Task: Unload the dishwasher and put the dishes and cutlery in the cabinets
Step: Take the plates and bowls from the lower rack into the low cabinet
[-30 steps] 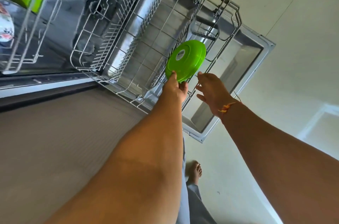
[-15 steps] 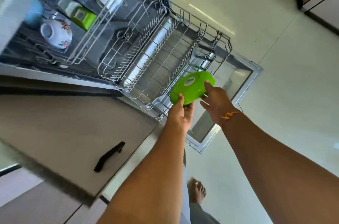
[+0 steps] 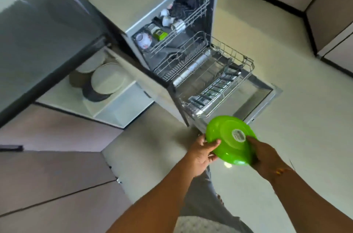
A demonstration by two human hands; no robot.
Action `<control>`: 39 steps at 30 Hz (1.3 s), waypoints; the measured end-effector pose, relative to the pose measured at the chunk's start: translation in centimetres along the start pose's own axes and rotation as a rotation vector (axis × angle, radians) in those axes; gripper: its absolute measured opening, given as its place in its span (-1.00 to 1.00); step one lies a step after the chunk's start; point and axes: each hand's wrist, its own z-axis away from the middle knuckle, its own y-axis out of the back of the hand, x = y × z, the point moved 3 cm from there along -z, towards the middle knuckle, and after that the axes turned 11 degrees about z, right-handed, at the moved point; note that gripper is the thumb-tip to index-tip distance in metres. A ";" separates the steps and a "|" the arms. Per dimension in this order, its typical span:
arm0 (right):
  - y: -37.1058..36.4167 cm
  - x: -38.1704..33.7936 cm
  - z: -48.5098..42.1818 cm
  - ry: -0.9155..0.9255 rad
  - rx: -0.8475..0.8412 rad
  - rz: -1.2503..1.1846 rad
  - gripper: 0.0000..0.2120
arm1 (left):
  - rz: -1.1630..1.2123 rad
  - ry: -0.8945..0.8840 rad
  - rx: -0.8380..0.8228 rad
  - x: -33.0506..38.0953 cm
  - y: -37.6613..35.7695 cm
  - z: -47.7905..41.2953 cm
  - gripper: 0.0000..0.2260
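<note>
A bright green plate [image 3: 228,142] with a round white label on its underside is held bottom-up between both hands, in front of the dishwasher. My left hand [image 3: 202,154] grips its left rim, thumb on top. My right hand [image 3: 264,156] holds the right rim, fingers over the underside. The dishwasher [image 3: 191,45] stands open with its lower rack [image 3: 215,80] pulled out over the lowered door; I see no dishes in that rack. The upper rack [image 3: 172,30] holds white cups, a patterned bowl and a small green container.
To the left an open drawer [image 3: 107,97] holds stacked white and dark plates [image 3: 108,78] under a grey counter [image 3: 38,28]. Brown cabinet fronts [image 3: 47,175] fill the lower left. Pale floor [image 3: 305,137] spreads right, with more cabinets [image 3: 324,13] at the far right.
Both hands have lifted the green plate out of the lower rack and drawn it back towards me. The view has pulled away, now showing the whole dishwasher and the open drawer.
</note>
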 end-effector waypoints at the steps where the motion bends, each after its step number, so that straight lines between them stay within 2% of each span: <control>1: -0.3 2.5 -0.4 -0.005 -0.038 0.011 -0.09 | 0.016 -0.014 0.019 -0.6 1.4 1.9 -0.64; 2: -1.2 4.0 0.4 -0.008 -0.072 0.026 -0.05 | 0.035 -0.044 0.038 -1.0 2.9 3.8 -0.63; 3: -2.3 4.9 1.2 -0.012 -0.099 0.041 -0.13 | 0.045 -0.072 0.065 -1.3 4.3 5.2 -0.64; 6: -8.2 5.2 6.6 -0.001 -0.148 0.152 -0.67 | 0.118 -0.158 0.166 -0.8 9.3 9.9 -0.56; 8: -11.7 5.8 7.8 -0.007 -0.191 0.210 -0.77 | 0.214 -0.227 0.193 0.3 11.7 12.6 -0.60; 12: -19.0 6.2 9.1 -0.047 -0.290 0.253 -0.78 | 0.460 -0.338 0.278 3.1 16.9 16.6 -0.62; 16: -26.1 6.2 9.6 -0.073 -0.372 0.212 -0.80 | 0.606 -0.424 0.389 5.4 23.0 17.9 -0.68; 23: -36.5 6.7 6.8 -0.170 -0.295 0.076 -0.75 | 0.727 -0.402 0.455 10.3 31.8 15.3 -0.72; 29: -43.2 7.4 0.9 -0.218 -0.218 -0.050 -0.60 | 0.703 -0.345 0.452 15.0 37.7 9.0 -0.73; 33: -46.5 8.6 -5.5 -0.197 -0.183 -0.063 -0.62 | 0.767 -0.395 0.422 16.7 41.7 2.5 -0.68; 37: -50.1 10.8 -14.9 -0.167 -0.182 0.003 -0.60 | 0.797 -0.392 0.367 17.0 46.4 -5.7 -0.67; 39: -52.0 12.3 -20.3 -0.135 -0.190 0.037 -0.60 | 0.758 -0.378 0.361 16.9 49.0 -10.0 -0.60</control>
